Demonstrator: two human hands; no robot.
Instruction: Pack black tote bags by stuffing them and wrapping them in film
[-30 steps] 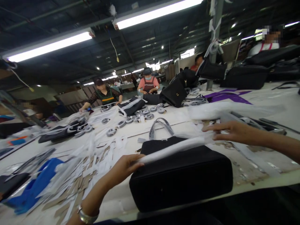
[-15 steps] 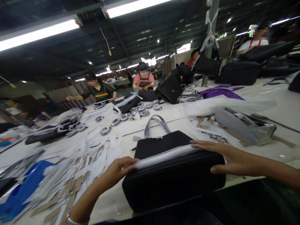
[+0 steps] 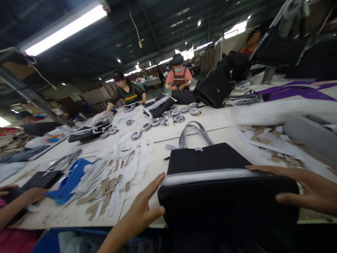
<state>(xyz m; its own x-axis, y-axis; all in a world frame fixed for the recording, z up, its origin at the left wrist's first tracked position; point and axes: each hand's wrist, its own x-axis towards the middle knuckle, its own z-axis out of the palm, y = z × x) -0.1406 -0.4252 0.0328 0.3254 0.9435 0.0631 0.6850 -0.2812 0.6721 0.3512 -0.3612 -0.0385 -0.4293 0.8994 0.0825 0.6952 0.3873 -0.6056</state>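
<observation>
Black bag (image 3: 226,202) at the near edge of the table (image 3: 221,131), between two open hands: the left hand (image 3: 140,207), fingers spread, at its left end, the right hand (image 3: 317,189) laid over its right end. A white strip (image 3: 205,175) runs along it. Beyond stands a plastic-wrapped handle (image 3: 182,138); leftward, paper scraps (image 3: 113,182); farther off, two co-workers (image 3: 129,93).

Black, boxy bag (image 3: 228,200) at the table's (image 3: 165,135) near edge — down on one broad side, with a long, dark face to the front and grey, wrapped handles (image 3: 182,140) looped beyond the far edge. Pale strip (image 3: 210,174) — straight, laid lengthwise across the upper face.
</observation>
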